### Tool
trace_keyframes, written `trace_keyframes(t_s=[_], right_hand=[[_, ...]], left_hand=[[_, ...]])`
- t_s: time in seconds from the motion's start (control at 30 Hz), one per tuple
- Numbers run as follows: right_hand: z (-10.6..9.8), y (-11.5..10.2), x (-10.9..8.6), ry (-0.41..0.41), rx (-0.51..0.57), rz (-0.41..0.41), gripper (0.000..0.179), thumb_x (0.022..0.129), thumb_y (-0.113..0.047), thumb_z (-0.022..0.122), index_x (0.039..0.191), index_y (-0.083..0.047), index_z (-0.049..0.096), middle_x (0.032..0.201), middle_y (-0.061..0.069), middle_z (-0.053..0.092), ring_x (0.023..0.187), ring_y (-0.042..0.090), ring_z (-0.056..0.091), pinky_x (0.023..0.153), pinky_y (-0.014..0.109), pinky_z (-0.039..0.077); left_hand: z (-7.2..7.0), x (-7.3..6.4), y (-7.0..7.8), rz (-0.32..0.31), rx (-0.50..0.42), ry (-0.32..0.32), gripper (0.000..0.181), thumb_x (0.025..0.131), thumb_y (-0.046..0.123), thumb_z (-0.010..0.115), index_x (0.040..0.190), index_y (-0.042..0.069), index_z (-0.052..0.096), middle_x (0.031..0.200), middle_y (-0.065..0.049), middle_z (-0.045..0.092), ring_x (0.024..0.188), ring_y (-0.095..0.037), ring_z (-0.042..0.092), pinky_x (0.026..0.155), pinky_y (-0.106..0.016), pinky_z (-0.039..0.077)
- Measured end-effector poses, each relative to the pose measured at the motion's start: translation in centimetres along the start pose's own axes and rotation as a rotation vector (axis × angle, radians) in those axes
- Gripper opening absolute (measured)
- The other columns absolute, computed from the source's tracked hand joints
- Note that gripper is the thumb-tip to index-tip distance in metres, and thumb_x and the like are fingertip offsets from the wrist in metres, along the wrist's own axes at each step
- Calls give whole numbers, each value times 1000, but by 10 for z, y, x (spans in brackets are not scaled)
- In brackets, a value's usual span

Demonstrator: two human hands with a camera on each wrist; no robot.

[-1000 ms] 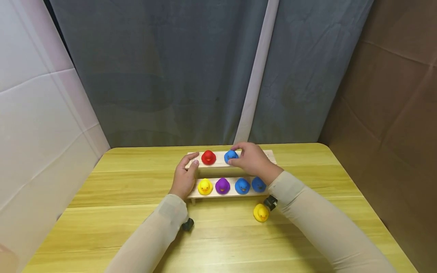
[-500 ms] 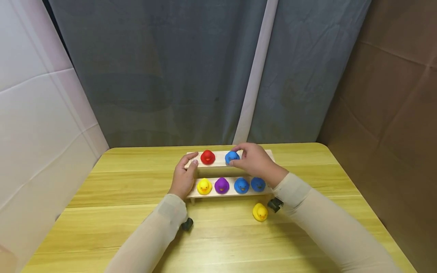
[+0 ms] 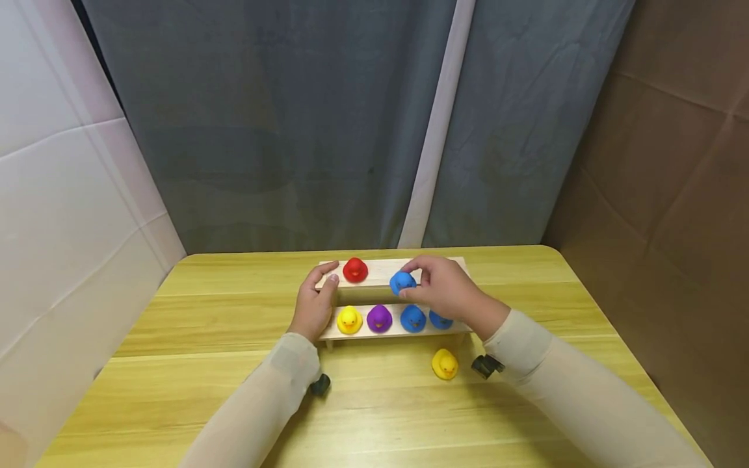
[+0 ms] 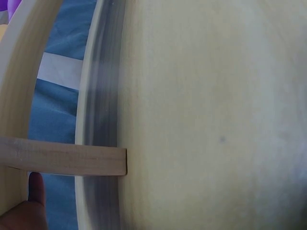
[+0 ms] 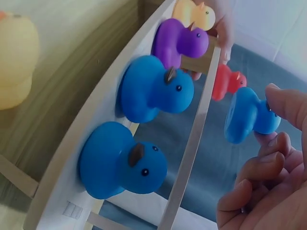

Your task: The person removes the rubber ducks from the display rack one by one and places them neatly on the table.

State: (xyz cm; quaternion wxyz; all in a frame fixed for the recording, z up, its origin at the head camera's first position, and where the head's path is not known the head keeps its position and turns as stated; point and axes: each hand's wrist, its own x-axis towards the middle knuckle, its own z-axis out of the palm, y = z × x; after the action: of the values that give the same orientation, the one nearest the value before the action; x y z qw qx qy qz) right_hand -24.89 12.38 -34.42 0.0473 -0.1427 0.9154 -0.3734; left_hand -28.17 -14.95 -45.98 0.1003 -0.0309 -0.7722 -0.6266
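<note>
My right hand [image 3: 447, 289] pinches a blue rubber duck [image 3: 402, 283] between thumb and fingers, over the front edge of the upper shelf [image 3: 377, 268]. In the right wrist view this duck [image 5: 249, 117] appears lifted off the shelf. My left hand [image 3: 314, 302] grips the left end of the two-tier wooden rack. A red duck [image 3: 355, 270] sits on the upper shelf near that hand. Along the lower shelf [image 3: 374, 335] stand a yellow duck [image 3: 349, 320], a purple duck [image 3: 380, 318] and two blue ducks, the rightmost blue duck [image 3: 440, 320] partly hidden by my right hand.
Another yellow duck [image 3: 445, 364] stands on the wooden table [image 3: 234, 390] in front of the rack, near my right wrist. Behind the table hangs a grey curtain [image 3: 263, 130]. White cloth [image 3: 76, 195] flanks the left side, brown cloth [image 3: 661, 162] the right.
My right hand has drawn the blue duck off its place on the upper shelf, toward me and slightly right. The left hand stays at the rack's end.
</note>
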Motion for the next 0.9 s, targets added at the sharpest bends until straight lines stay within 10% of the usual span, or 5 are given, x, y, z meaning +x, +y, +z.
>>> trace_keyframes(t_s=[0.9], right_hand=[[7,11,-45,-92,62,-106,33,87,-21,88,117,-15,77,64,-1,48,59,15,46,51,25,36]], left_hand=[[0,-2,3,11,-4,4,37,111,26,51,146,19,61,157,-7,52,153,-27,37,130,-52,22]])
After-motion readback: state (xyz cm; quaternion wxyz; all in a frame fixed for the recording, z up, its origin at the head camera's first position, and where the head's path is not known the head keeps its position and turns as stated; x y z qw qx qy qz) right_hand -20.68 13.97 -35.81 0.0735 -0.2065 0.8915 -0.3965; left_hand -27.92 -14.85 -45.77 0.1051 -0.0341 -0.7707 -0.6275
